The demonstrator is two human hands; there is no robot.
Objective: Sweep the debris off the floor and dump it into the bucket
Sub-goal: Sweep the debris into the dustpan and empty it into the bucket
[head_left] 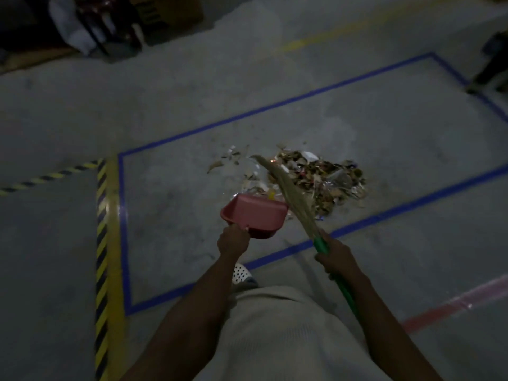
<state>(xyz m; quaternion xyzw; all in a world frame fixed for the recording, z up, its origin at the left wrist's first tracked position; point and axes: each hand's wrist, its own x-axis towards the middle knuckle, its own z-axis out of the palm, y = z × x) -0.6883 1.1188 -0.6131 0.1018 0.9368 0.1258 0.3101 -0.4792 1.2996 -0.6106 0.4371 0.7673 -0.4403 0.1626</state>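
The debris is gathered in a loose heap of scraps right of the frame's centre, inside a rectangle of blue tape on the grey floor, with a few stray pieces scattered towards its upper left. A pink dustpan is held just beside the heap's lower-left edge, its mouth turned towards the scraps; whether its lip lies flat on the floor cannot be told. The broom is laid slantwise across the heap's near side. If the lip is raised, fine pieces would likely be pushed under the pan instead of into it — and a hard stroke could fling light scraps past the pan. The dustpan's handle is gripped by the left hand, fingers wrapped tight around it. The broom's green handle is clasped by the right hand just below the bristles. A white perforated shoe is seen below the pan, black-and-yellow hazard tape at lower left. No bucket is in view.
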